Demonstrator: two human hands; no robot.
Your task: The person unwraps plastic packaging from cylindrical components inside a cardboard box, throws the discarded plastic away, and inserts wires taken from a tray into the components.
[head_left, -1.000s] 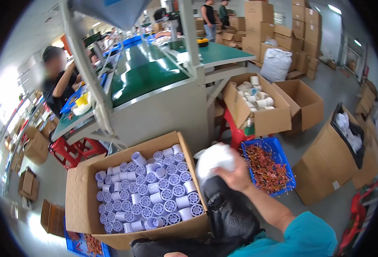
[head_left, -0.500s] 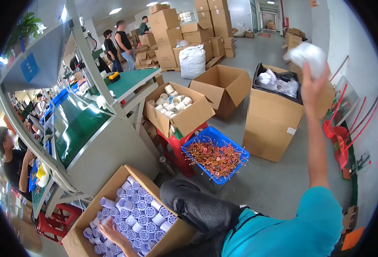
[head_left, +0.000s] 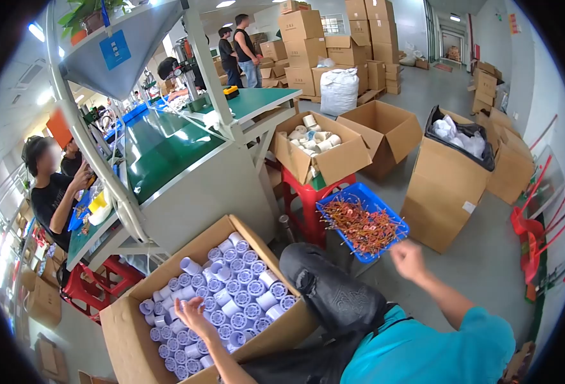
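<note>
My left hand (head_left: 193, 315) hovers palm-up over a large open cardboard box (head_left: 127, 326) at the lower left, its fingers apart and nothing in them. Pale lilac plastic cylinders (head_left: 231, 308) with slotted round ends fill that box. Over by the near right corner of a blue tray (head_left: 403, 229), my right hand (head_left: 409, 259) is smeared by motion; its fingers are hard to make out and no object shows in it. A tangle of reddish-orange wired parts (head_left: 364, 224) lies in the tray.
A carton of white cylinders (head_left: 321, 163) rests on a red stool (head_left: 308, 211). Behind the tray stands a tall carton (head_left: 442, 198) lined with black plastic, holding white bags (head_left: 460, 136). A green-topped workbench (head_left: 167, 150) is at left, with a seated person (head_left: 52, 185) beyond.
My right hand has come down from high on the right to beside the blue tray; the white plastic bundle it held is gone from it. The view has swung right.
</note>
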